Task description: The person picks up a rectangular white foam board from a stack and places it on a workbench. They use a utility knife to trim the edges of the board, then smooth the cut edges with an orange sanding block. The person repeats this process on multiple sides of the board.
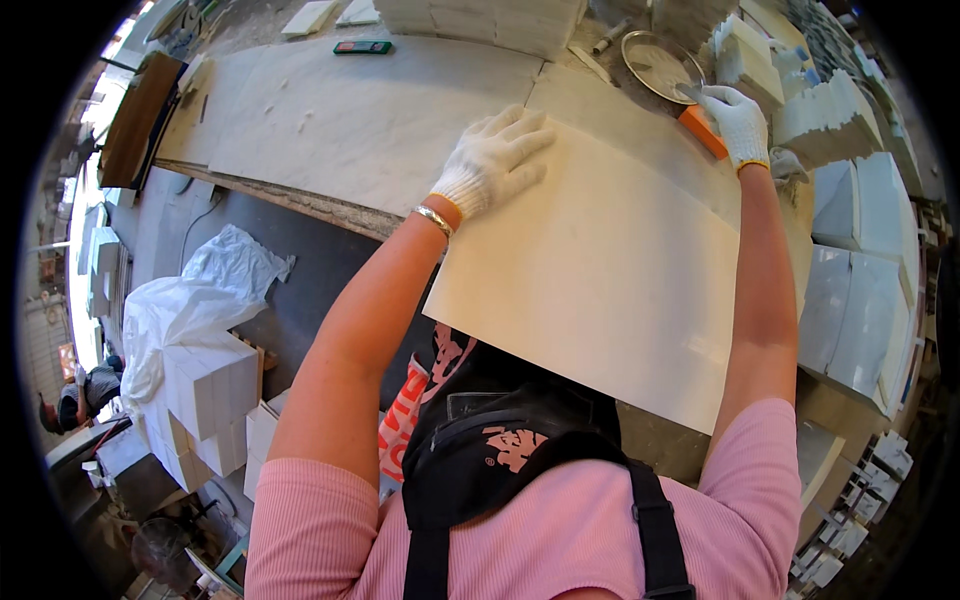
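A large glossy white panel (590, 270) lies on the worktable in front of me, its near edge reaching out toward my apron. My left hand (495, 160), in a white knitted glove, rests flat on the panel's far left corner with its fingers spread. Farther right, my right hand (738, 122), gloved the same way, is closed around a small scraper (690, 93). The scraper's grey blade points left at the rim of a round metal dish (660, 68) with pale material in it. Just below that blade, an orange block (703, 132) sits beside the right hand.
A green-and-black box (362, 47) lies on the worktable (330, 110) at the far left. White slabs are stacked at the back (490, 20) and right (825, 120). On the floor at left, plastic sheeting (200, 290) partly covers white blocks (215, 385). Another person (85, 390) is at the far left.
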The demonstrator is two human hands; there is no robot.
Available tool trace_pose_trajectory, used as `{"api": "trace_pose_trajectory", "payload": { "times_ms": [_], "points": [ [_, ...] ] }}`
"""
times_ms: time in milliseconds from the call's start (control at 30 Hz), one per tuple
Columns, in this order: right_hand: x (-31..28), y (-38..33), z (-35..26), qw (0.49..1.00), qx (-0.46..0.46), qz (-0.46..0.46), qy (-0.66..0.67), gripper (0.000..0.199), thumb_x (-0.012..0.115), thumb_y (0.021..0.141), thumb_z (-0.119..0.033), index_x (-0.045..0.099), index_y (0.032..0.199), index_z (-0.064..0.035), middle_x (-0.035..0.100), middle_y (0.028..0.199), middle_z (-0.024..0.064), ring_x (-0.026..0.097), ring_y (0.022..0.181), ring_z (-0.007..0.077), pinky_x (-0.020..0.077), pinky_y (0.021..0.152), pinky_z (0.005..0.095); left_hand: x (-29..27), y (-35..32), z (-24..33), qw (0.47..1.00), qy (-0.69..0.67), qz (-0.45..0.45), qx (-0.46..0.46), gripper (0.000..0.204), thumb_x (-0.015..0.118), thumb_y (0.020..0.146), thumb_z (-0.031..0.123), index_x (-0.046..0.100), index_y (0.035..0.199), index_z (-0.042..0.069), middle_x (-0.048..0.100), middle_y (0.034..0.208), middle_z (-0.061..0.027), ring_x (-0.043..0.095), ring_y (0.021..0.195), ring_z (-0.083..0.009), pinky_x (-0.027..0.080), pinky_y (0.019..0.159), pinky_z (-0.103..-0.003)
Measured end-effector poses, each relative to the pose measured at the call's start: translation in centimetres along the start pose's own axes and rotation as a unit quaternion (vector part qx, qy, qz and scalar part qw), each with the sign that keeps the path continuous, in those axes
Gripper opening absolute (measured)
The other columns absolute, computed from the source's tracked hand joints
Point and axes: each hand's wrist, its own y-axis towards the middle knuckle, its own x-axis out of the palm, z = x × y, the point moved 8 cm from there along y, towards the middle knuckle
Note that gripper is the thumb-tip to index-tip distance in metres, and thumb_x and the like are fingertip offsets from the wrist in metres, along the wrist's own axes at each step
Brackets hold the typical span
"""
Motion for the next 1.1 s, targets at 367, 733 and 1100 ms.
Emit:
{"api": "trace_pose_trajectory", "payload": {
  "times_ms": [367, 733, 1100],
  "points": [
    [2.3, -1.4, 0.5, 0.967, 0.103, -0.020, 0.233, 0.029, 0.068, 0.089, -0.020, 0.073, 0.113, -0.0058, 0.063, 0.075, -0.0022, 0.050, 0.055, 0.0036, 0.0348, 0.047, 0.0199, -0.2, 0.2, 0.1, 1.000, -0.019, -0.003, -0.007, 0.045, 0.067, 0.087, 0.031, 0.061, 0.130, 0.015, 0.053, 0.144, -0.0086, 0.045, 0.136, -0.0315, 0.037, 0.111, -0.047],
    [2.8, -1.8, 0.3, 0.950, 0.116, -0.023, 0.288, 0.027, 0.070, 0.088, -0.017, 0.073, 0.111, -0.0033, 0.066, 0.076, 0.0010, 0.056, 0.059, 0.0057, 0.0414, 0.050, 0.0208, 0.1, -0.1, -0.1, 1.000, -0.017, -0.004, -0.013, 0.047, 0.067, 0.087, 0.032, 0.060, 0.131, 0.017, 0.052, 0.145, -0.0074, 0.043, 0.137, -0.0310, 0.036, 0.112, -0.047],
    [0.2, -9.6, 0.4, 0.931, 0.090, -0.032, 0.353, 0.029, 0.071, 0.092, -0.022, 0.073, 0.116, -0.0071, 0.070, 0.084, -0.0006, 0.055, 0.061, 0.0018, 0.0353, 0.051, 0.0167, 0.2, 0.0, 0.2, 1.000, -0.010, -0.008, -0.002, 0.044, 0.065, 0.091, 0.032, 0.062, 0.131, 0.016, 0.052, 0.147, -0.0066, 0.043, 0.139, -0.0320, 0.036, 0.113, -0.046]
  ]
}}
